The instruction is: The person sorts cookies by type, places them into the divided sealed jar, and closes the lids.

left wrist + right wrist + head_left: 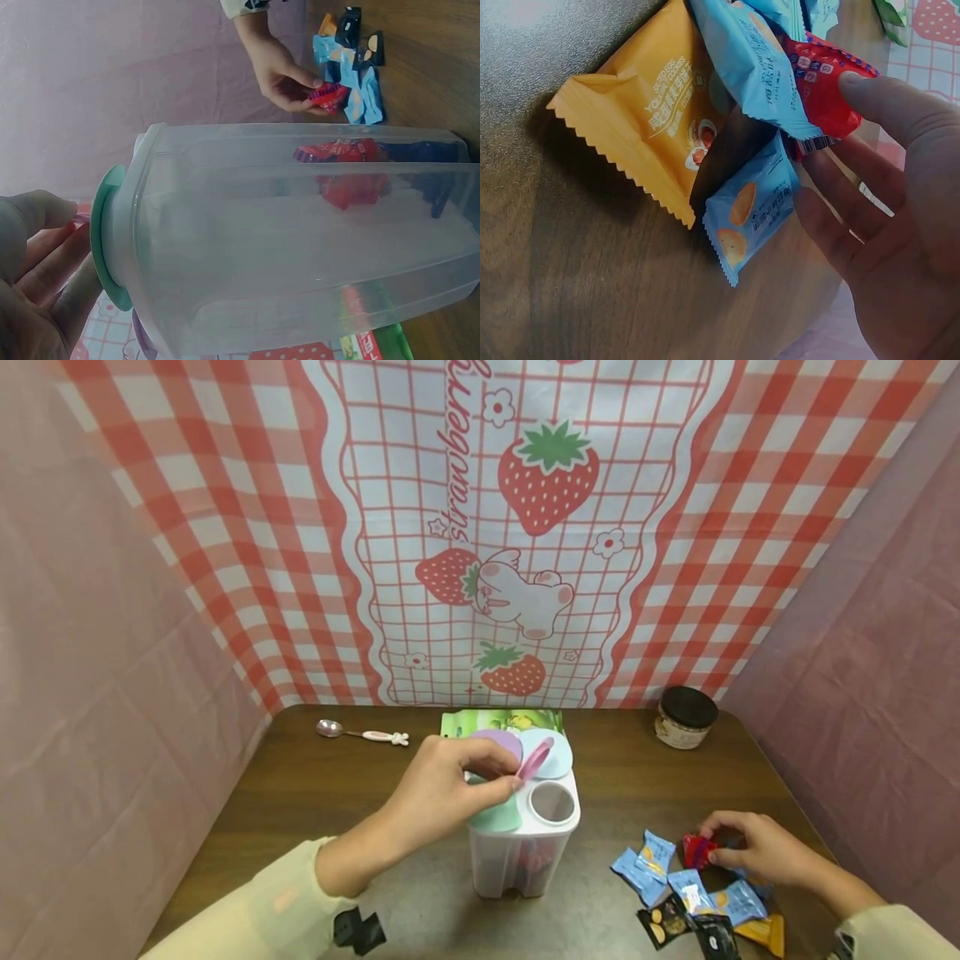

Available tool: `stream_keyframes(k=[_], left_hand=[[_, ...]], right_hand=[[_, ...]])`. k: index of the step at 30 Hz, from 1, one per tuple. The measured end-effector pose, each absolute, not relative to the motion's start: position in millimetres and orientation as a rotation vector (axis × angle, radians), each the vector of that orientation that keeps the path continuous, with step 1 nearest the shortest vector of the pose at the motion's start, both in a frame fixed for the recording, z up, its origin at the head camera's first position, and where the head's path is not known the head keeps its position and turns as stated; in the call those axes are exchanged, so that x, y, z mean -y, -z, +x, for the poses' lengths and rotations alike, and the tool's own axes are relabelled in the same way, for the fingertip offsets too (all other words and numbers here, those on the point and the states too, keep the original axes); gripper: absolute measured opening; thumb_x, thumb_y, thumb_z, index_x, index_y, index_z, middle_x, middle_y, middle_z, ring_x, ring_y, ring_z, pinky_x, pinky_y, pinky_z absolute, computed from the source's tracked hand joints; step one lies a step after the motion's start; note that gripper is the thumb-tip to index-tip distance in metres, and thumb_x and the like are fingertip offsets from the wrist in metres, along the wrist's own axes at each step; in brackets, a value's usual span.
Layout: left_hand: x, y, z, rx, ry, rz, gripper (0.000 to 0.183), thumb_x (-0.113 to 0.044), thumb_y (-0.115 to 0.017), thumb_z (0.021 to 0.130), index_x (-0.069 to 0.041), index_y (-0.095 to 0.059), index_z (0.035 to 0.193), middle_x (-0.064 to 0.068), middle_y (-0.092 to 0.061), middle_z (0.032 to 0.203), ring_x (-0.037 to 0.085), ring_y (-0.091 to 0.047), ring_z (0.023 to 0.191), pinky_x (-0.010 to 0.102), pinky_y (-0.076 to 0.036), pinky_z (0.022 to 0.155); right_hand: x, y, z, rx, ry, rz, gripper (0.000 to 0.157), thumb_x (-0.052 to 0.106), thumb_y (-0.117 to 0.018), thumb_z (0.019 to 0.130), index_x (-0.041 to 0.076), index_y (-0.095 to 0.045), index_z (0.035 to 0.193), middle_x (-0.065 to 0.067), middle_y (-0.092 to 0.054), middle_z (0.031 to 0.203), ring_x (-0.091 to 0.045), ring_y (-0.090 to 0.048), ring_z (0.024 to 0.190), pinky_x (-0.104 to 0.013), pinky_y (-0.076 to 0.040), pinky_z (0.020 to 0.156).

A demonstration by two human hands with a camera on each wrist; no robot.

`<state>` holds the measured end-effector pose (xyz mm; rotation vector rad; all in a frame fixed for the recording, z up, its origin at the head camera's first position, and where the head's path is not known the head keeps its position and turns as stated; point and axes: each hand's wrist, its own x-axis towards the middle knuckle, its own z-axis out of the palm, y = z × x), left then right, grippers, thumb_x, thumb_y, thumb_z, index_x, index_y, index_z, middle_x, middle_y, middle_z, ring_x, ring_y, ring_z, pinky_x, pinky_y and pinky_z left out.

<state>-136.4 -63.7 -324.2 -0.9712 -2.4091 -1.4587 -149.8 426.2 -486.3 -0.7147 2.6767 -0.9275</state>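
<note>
Gently now — left hand pinches the pink lid atop the box, right hand a red packet right of it, best lifted clear of blue packets.

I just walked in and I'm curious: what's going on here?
Someone's left hand is holding up a pink lid over a white-topped container, with one round opening uncovered. Their right hand holds a red packet at the table, beside some blue packets. Through the clear wall, a red wrapper and something dark blue show inside.
</note>
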Motion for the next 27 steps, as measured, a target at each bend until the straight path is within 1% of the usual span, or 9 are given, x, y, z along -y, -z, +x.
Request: stream_keyframes(k=[2, 4, 6, 8, 11, 18, 24, 27], left_hand=[[63.3, 323.9, -136.7, 2.414, 1.461, -0.97, 0.008, -0.01, -0.081, 0.085, -0.013, -0.079, 0.093, -0.004, -0.078, 0.086, 0.001, -0.072, 0.079, 0.028, -0.062, 0.072], [62.9, 323.6, -136.9, 2.418, 1.465, -0.967, 0.009, -0.01, -0.081, 0.085, -0.013, -0.079, 0.093, -0.004, -0.078, 0.086, 0.001, -0.072, 0.079, 0.028, -0.062, 0.072], [62.6, 323.4, -136.9, 2.422, 1.466, -0.964, 0.009, -0.01, -0.081, 0.085, -0.013, -0.079, 0.093, -0.004, -0.078, 0.086, 0.001, -0.072, 0.079, 0.028, -0.062, 0.072], [62.3, 323.3, -136.8, 2.425, 1.472, -0.962, 0.009, -0.01, -0.081, 0.085, -0.013, -0.079, 0.093, -0.004, -0.078, 0.086, 0.001, -0.072, 0.079, 0.027, -0.062, 0.071], [61.8, 323.6, -136.3, 2.428, 1.473, -0.962, 0.009, -0.01, -0.081, 0.085, -0.013, -0.079, 0.093, -0.004, -0.078, 0.086, 0.001, -0.072, 0.078, 0.024, -0.061, 0.071], [61.0, 323.3, -135.0, 2.423, 1.472, -0.967, 0.009, -0.009, -0.08, 0.085, -0.013, -0.079, 0.093, -0.003, -0.078, 0.087, 0.001, -0.072, 0.079, 0.022, -0.06, 0.071], [61.5, 322.6, -134.5, 2.417, 1.464, -0.968, 0.008, -0.009, -0.08, 0.085, -0.012, -0.079, 0.092, -0.004, -0.078, 0.087, 0.001, -0.072, 0.078, 0.023, -0.061, 0.071], [61.8, 323.1, -134.4, 2.419, 1.457, -0.963, 0.008, -0.009, -0.08, 0.085, -0.013, -0.079, 0.091, -0.005, -0.078, 0.086, 0.001, -0.072, 0.078, 0.023, -0.06, 0.071]], right_hand=[[-426.4, 488.1, -150.8, -2.685, 0.941, -0.753, 0.022, 0.016, -0.078, 0.091, 0.017, -0.065, 0.108, -0.01, -0.072, 0.11, 0.002, -0.064, 0.094, -0.024, -0.057, 0.068], [-427.0, 490.0, -152.1, -2.679, 0.955, -0.798, 0.025, 0.014, -0.077, 0.092, 0.012, -0.066, 0.114, -0.012, -0.072, 0.111, 0.001, -0.065, 0.095, -0.024, -0.057, 0.069], [-427.2, 491.2, -152.7, -2.655, 0.983, -0.799, 0.028, 0.014, -0.075, 0.093, 0.008, -0.067, 0.119, -0.009, -0.073, 0.109, 0.0, -0.066, 0.092, -0.025, -0.057, 0.068], [-427.8, 491.9, -153.1, -2.638, 0.992, -0.771, 0.028, 0.016, -0.073, 0.095, 0.007, -0.068, 0.122, -0.008, -0.073, 0.11, 0.0, -0.065, 0.089, -0.024, -0.056, 0.067], [-428.3, 492.2, -153.4, -2.626, 0.999, -0.717, 0.026, 0.019, -0.072, 0.097, 0.009, -0.07, 0.12, -0.007, -0.074, 0.109, 0.0, -0.065, 0.087, -0.024, -0.056, 0.066], [-426.4, 483.7, -154.1, -2.651, 1.044, -0.654, 0.021, 0.02, -0.071, 0.097, 0.011, -0.069, 0.117, -0.004, -0.073, 0.108, 0.002, -0.066, 0.097, -0.024, -0.06, 0.073], [-421.4, 470.5, -152.7, -2.764, 1.088, -0.627, 0.021, 0.014, -0.073, 0.096, 0.01, -0.067, 0.116, -0.002, -0.073, 0.101, -0.002, -0.068, 0.088, -0.025, -0.058, 0.066], [-414.7, 462.4, -151.5, -2.817, 1.099, -0.602, 0.022, 0.015, -0.075, 0.094, 0.013, -0.069, 0.115, 0.0, -0.074, 0.098, -0.003, -0.068, 0.085, -0.026, -0.057, 0.065]])
